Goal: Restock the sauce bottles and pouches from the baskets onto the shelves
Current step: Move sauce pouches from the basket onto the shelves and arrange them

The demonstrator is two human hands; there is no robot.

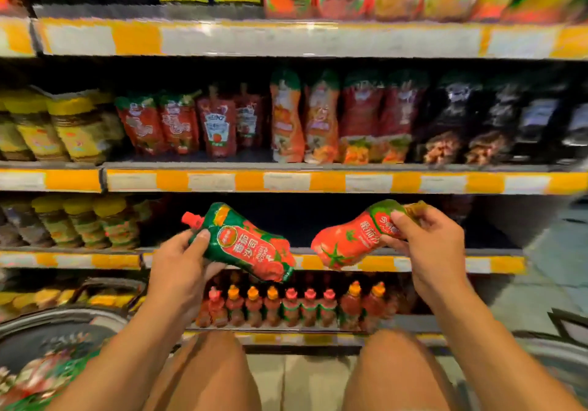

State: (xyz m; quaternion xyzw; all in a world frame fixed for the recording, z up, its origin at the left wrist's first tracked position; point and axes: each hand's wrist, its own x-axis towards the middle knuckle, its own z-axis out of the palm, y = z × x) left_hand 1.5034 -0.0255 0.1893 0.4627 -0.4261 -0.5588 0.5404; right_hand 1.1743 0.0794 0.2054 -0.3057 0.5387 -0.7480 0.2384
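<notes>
Before the shelves (286, 181), left hand (178, 270) grips a green pouch (251, 245), right hand (429, 245) apparently a red bottle (356, 239).

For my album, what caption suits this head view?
Left hand and right hand each hold a tomato sauce pouch before stocked shelves.

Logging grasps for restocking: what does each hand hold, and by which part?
Left hand holds the green-and-red spouted pouch by its upper body, just below the spout. Right hand holds the red tomato-print pouch near its green top end.
</notes>
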